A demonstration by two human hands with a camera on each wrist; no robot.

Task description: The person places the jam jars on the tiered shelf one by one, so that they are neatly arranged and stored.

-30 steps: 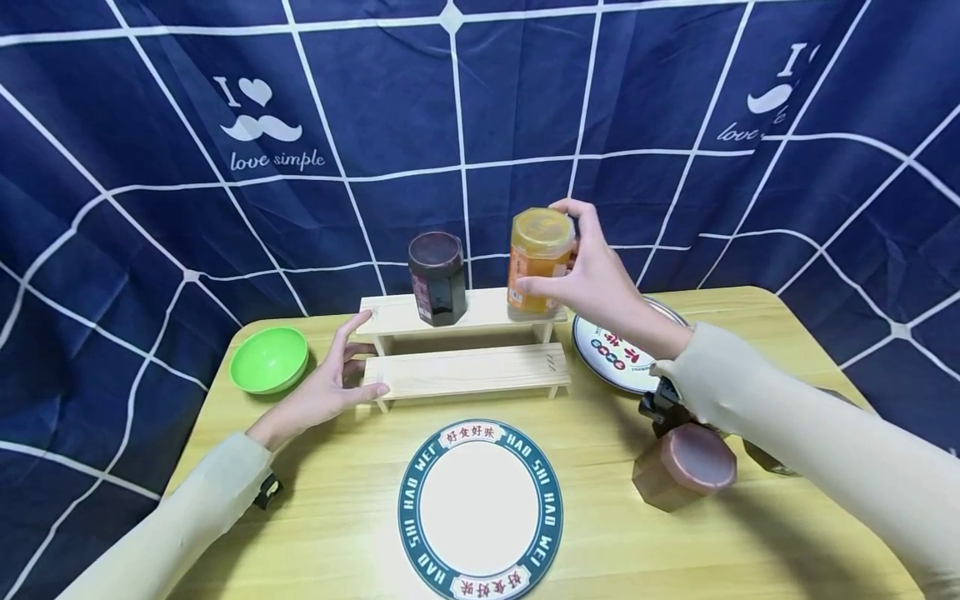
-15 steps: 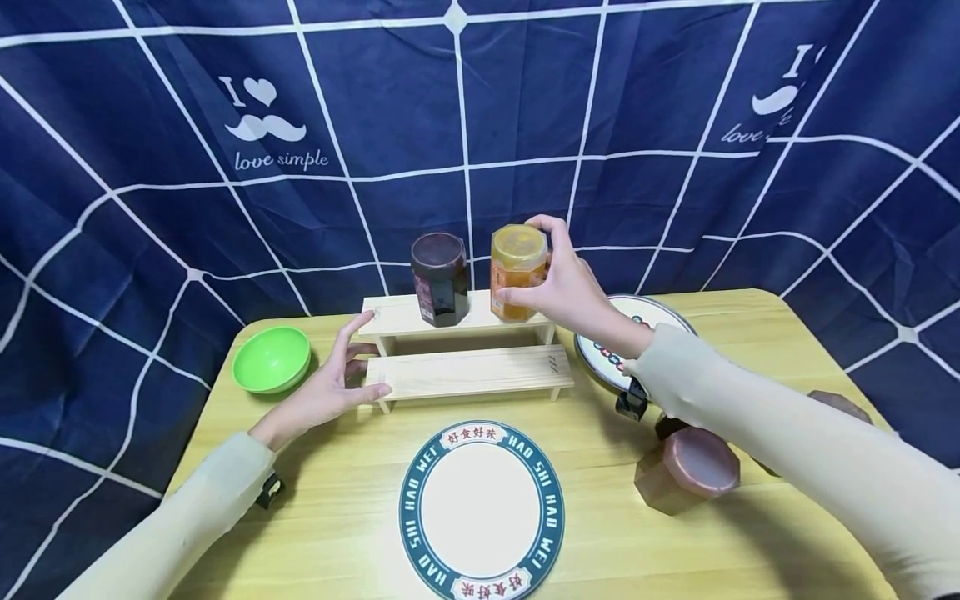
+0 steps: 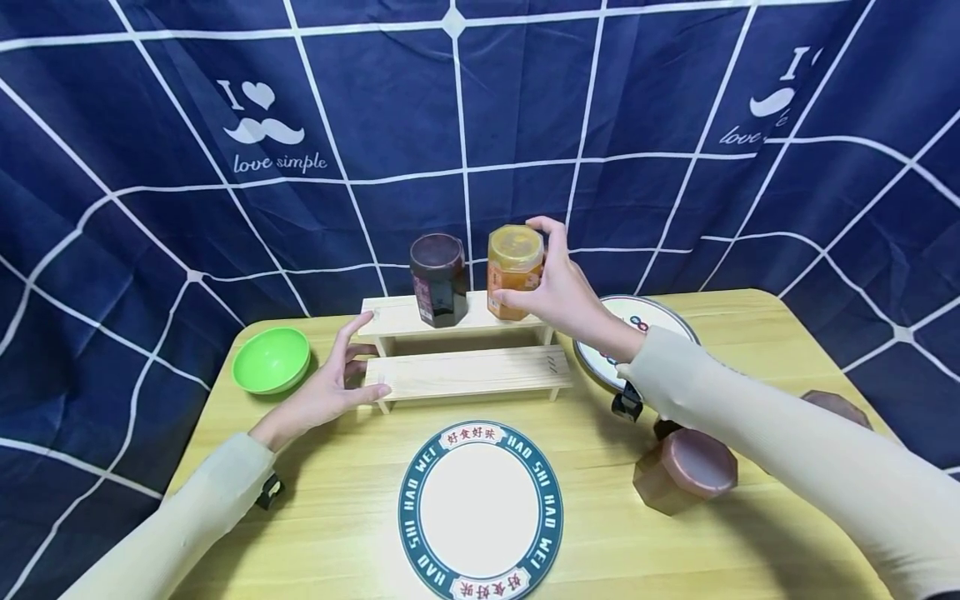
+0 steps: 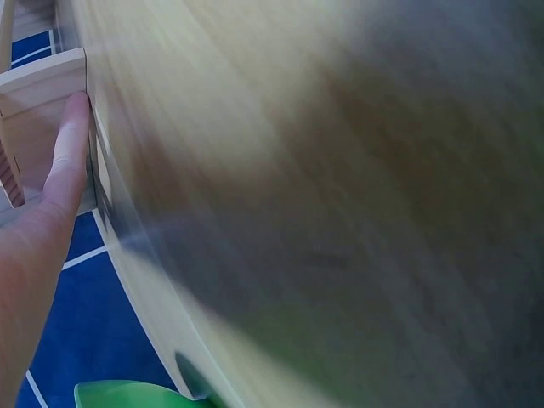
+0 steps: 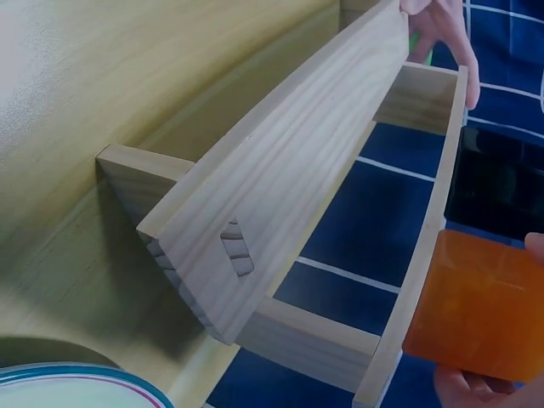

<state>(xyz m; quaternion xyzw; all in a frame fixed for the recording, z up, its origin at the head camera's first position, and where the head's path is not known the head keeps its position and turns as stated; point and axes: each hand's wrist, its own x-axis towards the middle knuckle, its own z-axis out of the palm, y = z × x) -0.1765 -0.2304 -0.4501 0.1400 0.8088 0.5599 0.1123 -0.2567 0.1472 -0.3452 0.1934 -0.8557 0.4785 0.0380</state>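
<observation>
A two-tier wooden rack [image 3: 465, 371] stands on the table. My left hand [image 3: 330, 379] holds its left end, thumb on the lower tier and index finger at the upper tier. In the left wrist view one finger [image 4: 70, 144] lies along the end support. My right hand [image 3: 570, 287] grips a jar of orange contents with a yellow lid [image 3: 514, 271], upright at the right part of the upper tier. Its orange base [image 5: 476, 306] overlaps the tier's edge in the right wrist view. Just left of it a dark jar [image 3: 438, 279] stands on the same tier.
A green bowl [image 3: 271, 360] sits left of the rack, and a blue-rimmed plate [image 3: 480, 504] lies in front. Another plate [image 3: 652, 317] is partly under the right forearm. A pinkish jar [image 3: 686, 471] and a brown one [image 3: 836, 408] stand at the right. Blue cloth hangs behind.
My right hand has moved the orange jar left and down onto the upper tier, closer to the dark jar. The left hand has stayed at the rack's end.
</observation>
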